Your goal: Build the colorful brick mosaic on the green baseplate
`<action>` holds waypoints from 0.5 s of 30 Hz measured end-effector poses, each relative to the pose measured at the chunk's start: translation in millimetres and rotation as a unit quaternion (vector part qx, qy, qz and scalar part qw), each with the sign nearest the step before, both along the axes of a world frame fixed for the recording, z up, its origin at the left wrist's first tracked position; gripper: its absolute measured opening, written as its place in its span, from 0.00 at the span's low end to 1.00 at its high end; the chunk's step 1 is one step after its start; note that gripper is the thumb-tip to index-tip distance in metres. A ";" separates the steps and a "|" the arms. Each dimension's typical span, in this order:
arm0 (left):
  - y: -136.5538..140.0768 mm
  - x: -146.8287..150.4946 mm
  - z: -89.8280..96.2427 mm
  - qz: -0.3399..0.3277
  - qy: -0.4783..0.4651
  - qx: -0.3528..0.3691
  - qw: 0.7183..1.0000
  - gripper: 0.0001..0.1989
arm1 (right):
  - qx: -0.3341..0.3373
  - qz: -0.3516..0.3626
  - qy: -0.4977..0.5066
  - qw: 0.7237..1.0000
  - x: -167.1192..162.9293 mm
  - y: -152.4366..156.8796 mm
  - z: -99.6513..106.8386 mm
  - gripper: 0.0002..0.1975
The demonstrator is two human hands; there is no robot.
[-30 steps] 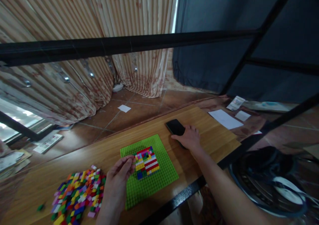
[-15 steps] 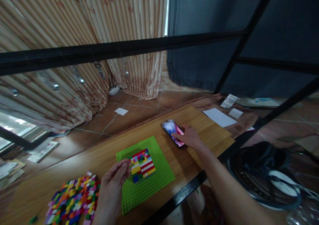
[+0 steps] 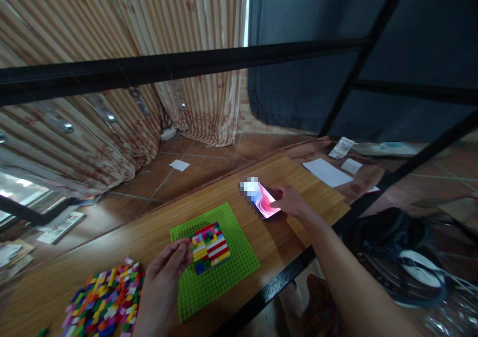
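My left hand [image 3: 170, 262] is closed in a pinch at the left side of a flat build of colourful toy bricks [image 3: 211, 250]. Whatever its fingertips hold is too small to make out. The build sits on a green studded baseplate [image 3: 239, 270]. To the right, my right hand [image 3: 293, 201] grips the right edge of a smartphone [image 3: 264, 201]. Its thumb lies over the lit screen, and the other fingers are partly hidden at the phone's edge. Left of my left hand, a heap of loose toy bricks [image 3: 104, 297] spreads over the wooden table [image 3: 149, 232].
A black metal bar [image 3: 276, 282] runs along the table's near edge, and a dark rail [image 3: 186, 64] crosses ahead. White paper [image 3: 327, 172] lies beyond the table's right end. A brown striped curtain [image 3: 89, 53] hangs behind. One green brick [image 3: 43, 332] lies apart from the heap.
The phone's screen looks brighter, and the phone has shifted slightly in my right hand. My right thumb has drawn back toward the screen's right edge. My left hand keeps its pinch beside the build.
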State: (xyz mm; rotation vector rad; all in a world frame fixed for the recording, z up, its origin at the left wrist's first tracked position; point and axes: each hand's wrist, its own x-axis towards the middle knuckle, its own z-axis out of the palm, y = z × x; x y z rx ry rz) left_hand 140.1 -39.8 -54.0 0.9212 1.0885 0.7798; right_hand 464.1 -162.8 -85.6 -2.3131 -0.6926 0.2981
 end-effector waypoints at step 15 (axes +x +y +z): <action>-6.0 4.1 12.5 -0.001 -0.004 -0.001 1.000 0.20 | 0.264 -0.168 0.001 0.950 -5.3 5.0 8.0 0.26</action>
